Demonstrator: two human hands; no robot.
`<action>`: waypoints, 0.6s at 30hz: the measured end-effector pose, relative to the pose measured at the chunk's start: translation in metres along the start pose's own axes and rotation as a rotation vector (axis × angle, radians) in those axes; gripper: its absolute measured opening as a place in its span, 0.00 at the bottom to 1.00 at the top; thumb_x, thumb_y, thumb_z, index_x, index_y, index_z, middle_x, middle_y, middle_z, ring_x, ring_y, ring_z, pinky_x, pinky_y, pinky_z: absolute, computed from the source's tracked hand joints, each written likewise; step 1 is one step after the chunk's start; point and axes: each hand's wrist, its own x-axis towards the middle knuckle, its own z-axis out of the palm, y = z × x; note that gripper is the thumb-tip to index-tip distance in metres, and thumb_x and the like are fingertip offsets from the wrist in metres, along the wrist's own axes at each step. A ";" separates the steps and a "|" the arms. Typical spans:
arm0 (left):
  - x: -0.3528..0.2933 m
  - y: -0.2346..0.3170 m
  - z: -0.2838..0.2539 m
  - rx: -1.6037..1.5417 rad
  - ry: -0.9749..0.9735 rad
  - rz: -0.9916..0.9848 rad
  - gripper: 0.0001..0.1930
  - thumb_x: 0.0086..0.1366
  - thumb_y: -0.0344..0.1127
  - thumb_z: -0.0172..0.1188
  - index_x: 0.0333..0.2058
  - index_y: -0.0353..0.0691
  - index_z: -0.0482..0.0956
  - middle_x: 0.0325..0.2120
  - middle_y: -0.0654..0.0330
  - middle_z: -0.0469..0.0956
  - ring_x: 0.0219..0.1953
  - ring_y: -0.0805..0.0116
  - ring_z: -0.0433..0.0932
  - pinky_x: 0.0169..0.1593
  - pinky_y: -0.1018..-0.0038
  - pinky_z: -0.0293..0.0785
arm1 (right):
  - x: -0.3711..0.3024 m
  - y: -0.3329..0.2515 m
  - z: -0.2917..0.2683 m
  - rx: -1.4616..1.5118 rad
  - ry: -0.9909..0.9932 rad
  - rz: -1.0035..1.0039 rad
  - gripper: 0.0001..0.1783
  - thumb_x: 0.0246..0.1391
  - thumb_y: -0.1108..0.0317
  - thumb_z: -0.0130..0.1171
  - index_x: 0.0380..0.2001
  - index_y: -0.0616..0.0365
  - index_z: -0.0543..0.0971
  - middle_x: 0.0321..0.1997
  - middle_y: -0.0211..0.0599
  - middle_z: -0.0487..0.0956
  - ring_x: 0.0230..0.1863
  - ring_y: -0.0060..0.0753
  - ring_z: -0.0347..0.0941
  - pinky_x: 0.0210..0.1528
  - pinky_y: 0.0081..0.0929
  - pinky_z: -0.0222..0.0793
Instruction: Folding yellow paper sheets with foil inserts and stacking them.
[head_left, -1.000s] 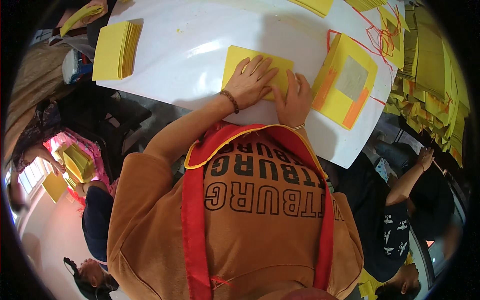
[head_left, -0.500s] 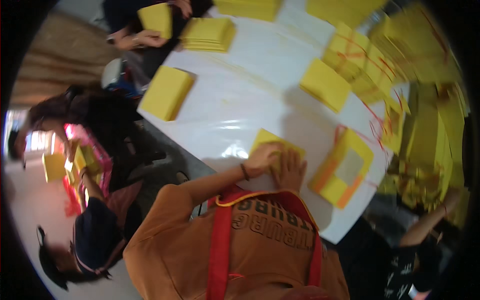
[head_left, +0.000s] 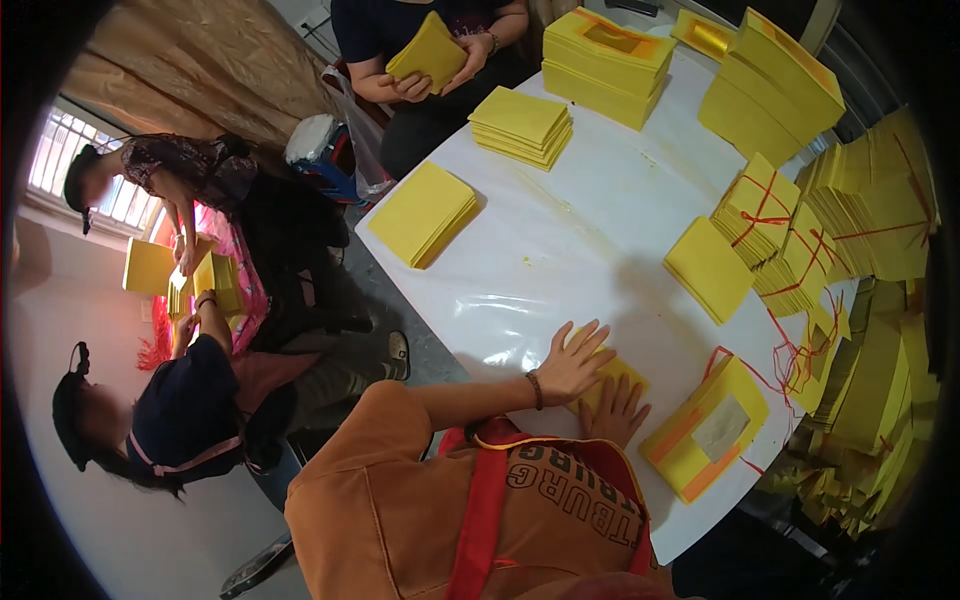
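Observation:
A small yellow paper piece (head_left: pixel 627 371) lies on the white table near me, mostly hidden under my hands. My right hand (head_left: pixel 616 413) rests on it, fingers stretched out and a little apart. My left hand (head_left: pixel 575 366) is just beside and over its left edge, palm down with the fingers spread; whether it touches the paper I cannot tell. Right of my hands sits a yellow paper block (head_left: pixel 745 392) with an orange band and a pale patch. Farther out are a yellow stack (head_left: pixel 710 268) and bundles tied with red string (head_left: pixel 762 218).
The white table (head_left: pixel 530 240) carries more yellow stacks (head_left: pixel 425 212) on its far side. Loose red string (head_left: pixel 795 362) trails along the right. Across from me a person (head_left: pixel 430 60) holds yellow sheets. Two people work at a pink-covered table (head_left: pixel 240 265) to the left.
The view has shifted, so the table sits lower and farther right. My left hand's fingers, earlier over the paper beside my right hand, are now spread wider and reach farther forward.

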 end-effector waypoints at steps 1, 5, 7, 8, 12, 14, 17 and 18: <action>0.001 0.007 -0.006 0.009 -0.015 0.022 0.26 0.58 0.45 0.50 0.53 0.41 0.62 0.57 0.50 0.55 0.62 0.55 0.47 0.60 0.51 0.38 | 0.000 0.001 0.001 -0.015 0.005 0.003 0.35 0.49 0.43 0.45 0.57 0.50 0.61 0.65 0.38 0.51 0.66 0.49 0.41 0.60 0.63 0.30; -0.001 0.013 -0.010 0.016 -0.210 0.117 0.29 0.58 0.50 0.49 0.56 0.43 0.59 0.59 0.51 0.53 0.63 0.54 0.44 0.61 0.49 0.36 | -0.003 0.007 0.014 -0.062 -0.015 0.004 0.35 0.49 0.43 0.44 0.58 0.49 0.60 0.65 0.36 0.51 0.66 0.47 0.41 0.60 0.62 0.28; -0.006 0.015 -0.007 -0.025 -0.292 0.104 0.33 0.56 0.53 0.50 0.57 0.46 0.56 0.60 0.52 0.51 0.63 0.54 0.43 0.61 0.49 0.36 | -0.006 0.007 0.018 -0.124 -0.006 -0.008 0.36 0.49 0.43 0.43 0.59 0.48 0.57 0.66 0.34 0.49 0.67 0.45 0.38 0.61 0.61 0.26; -0.004 0.010 -0.004 -0.026 -0.287 0.120 0.33 0.56 0.53 0.50 0.57 0.46 0.56 0.60 0.52 0.51 0.63 0.54 0.43 0.61 0.49 0.36 | -0.004 0.008 0.019 -0.133 0.003 0.003 0.36 0.49 0.43 0.43 0.59 0.48 0.57 0.66 0.34 0.49 0.67 0.45 0.38 0.61 0.61 0.26; -0.012 0.009 -0.011 0.060 -0.232 0.161 0.33 0.56 0.55 0.50 0.58 0.49 0.56 0.60 0.51 0.50 0.63 0.52 0.44 0.61 0.49 0.36 | 0.001 0.003 -0.004 -0.037 -0.162 0.022 0.37 0.49 0.42 0.43 0.60 0.48 0.55 0.67 0.32 0.46 0.68 0.44 0.34 0.61 0.60 0.24; -0.020 0.004 -0.005 0.073 -0.302 0.176 0.33 0.56 0.55 0.50 0.58 0.48 0.55 0.60 0.51 0.50 0.63 0.52 0.44 0.61 0.50 0.36 | -0.001 0.001 -0.011 0.025 -0.228 0.049 0.38 0.49 0.42 0.44 0.60 0.47 0.54 0.67 0.31 0.45 0.68 0.44 0.33 0.61 0.60 0.24; -0.021 0.004 -0.006 0.086 -0.277 0.170 0.34 0.56 0.55 0.50 0.58 0.47 0.55 0.59 0.51 0.51 0.63 0.53 0.45 0.61 0.51 0.37 | -0.002 0.003 -0.012 0.082 -0.178 0.043 0.37 0.49 0.45 0.47 0.59 0.48 0.56 0.67 0.36 0.45 0.67 0.45 0.34 0.61 0.59 0.24; -0.022 0.005 -0.005 0.081 -0.269 0.156 0.34 0.56 0.55 0.50 0.58 0.47 0.55 0.59 0.51 0.51 0.63 0.53 0.45 0.61 0.51 0.37 | -0.002 0.008 -0.009 0.214 -0.120 0.036 0.35 0.49 0.49 0.49 0.59 0.49 0.57 0.66 0.41 0.46 0.67 0.46 0.36 0.62 0.56 0.27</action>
